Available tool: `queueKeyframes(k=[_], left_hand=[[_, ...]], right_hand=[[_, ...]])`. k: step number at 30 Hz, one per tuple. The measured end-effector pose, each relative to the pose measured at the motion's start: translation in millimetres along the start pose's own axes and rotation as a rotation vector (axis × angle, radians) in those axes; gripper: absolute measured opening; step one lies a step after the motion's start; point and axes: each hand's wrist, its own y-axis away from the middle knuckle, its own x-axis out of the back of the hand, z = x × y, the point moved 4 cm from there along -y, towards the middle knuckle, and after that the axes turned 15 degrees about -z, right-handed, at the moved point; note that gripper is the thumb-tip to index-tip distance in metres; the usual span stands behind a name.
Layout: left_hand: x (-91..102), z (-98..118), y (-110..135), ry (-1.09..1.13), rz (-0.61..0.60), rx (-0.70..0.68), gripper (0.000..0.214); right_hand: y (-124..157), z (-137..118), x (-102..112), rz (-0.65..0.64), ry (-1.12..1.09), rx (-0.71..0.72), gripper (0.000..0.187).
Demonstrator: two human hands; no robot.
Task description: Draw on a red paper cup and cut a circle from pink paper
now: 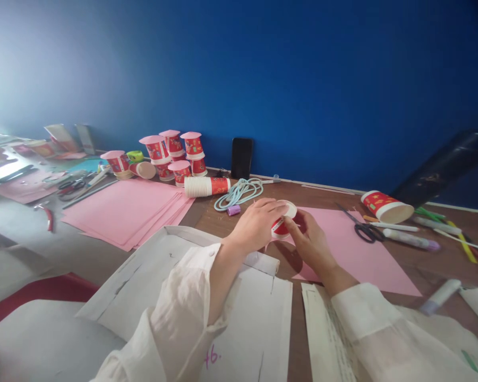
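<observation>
Cup (280,228) sits smack between the left hand (259,217) and right hand (313,241), fingers of both clamped on it, neither's really nearer, long axis roughly upright by the pink sheet (362,260).

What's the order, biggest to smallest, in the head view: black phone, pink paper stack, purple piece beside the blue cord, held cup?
1. Pink paper stack
2. Black phone and held cup: too alike to rank; the cup is partly hidden
3. Purple piece
</observation>
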Motion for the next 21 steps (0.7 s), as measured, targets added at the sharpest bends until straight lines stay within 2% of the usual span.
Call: queueKeyframes(k=[4, 9, 12, 14, 17, 21], left_hand=[[-0.9, -0.2, 0.8, -0.011, 0.000, 0.006, 0.039], [-0.9, 0.8, 0.0, -0.029, -0.009, -0.004, 0.041], [0.7, 1.3, 0.2, -0.030, -0.003, 0.002, 0.041], [1.1, 1.3, 0.7, -0.027, -0.008, 0.008, 0.041], [-0.6, -0.1, 1.3, -0.032, -0.033, 0.032, 0.046], [-3.6, -3.0, 1.5, -0.037, -0.032, 0.056, 0.057]], right_hand=[[-1.1, 6.9, 0.3, 0.014, -0.030, 0.013, 0.053], [-3.3, 10.7, 10.1, 0.124, 0.011, 0.065, 0.062], [-6.5, 2.0, 20.4, 0.184, 0.078, 0.122, 0.059], [-9.7, -5.4, 28.3, 0.184, 0.117, 0.126, 0.050], [-11.0, -14.3, 46.8, 0.156, 0.143, 0.051, 0.036], [9.4, -20.1, 90.9, 0.130, 0.102, -0.047, 0.038]])
